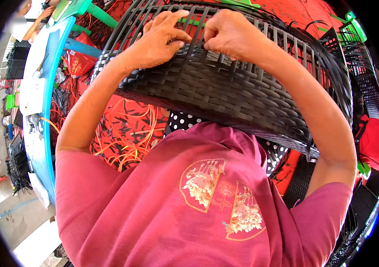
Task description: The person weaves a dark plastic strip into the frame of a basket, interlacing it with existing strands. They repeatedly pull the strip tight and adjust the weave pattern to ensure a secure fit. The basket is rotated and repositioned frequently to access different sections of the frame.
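A large dark woven frame (225, 86) of flat plastic strips lies across my lap, its lower part woven close and its upper part showing bare strips. My left hand (158, 42) rests over the upper edge of the weave, fingers stretched and apart among the bare strips (131, 26). Just to its right my right hand (236, 35) is closed in a fist at the same edge. What its fingers hold, if anything, is hidden behind the knuckles. A narrow gap separates the two hands.
At the left stands a blue-edged table (42, 111) with papers on it. Orange strips (131, 147) and dark scraps litter the red floor covering (122, 115). Loose black strips (332, 75) bend along the frame's right side. Another person's hand (45, 13) shows at the far left.
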Tool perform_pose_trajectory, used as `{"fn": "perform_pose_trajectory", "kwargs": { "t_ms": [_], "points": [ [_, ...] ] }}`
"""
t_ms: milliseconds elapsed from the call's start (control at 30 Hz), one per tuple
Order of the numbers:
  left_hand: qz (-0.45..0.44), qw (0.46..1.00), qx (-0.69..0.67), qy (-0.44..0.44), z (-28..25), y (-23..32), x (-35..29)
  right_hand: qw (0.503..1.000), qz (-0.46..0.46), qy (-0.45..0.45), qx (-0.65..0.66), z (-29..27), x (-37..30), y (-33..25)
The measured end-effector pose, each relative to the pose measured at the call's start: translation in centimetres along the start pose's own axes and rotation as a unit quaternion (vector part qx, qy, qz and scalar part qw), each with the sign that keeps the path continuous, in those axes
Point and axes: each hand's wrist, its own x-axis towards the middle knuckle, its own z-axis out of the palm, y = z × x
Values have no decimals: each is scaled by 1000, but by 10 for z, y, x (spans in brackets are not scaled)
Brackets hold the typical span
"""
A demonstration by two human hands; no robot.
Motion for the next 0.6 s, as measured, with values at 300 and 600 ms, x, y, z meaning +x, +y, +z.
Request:
{"fn": "perform_pose_trajectory", "kwargs": {
  "t_ms": [300,600],
  "points": [
    [-23,979,-202,25,-18,-2,15,997,-10,26,77,5,13,6],
    [-11,993,27,114,-31,-30,-10,987,13,-55,148,15,43,-7]
  ]
}}
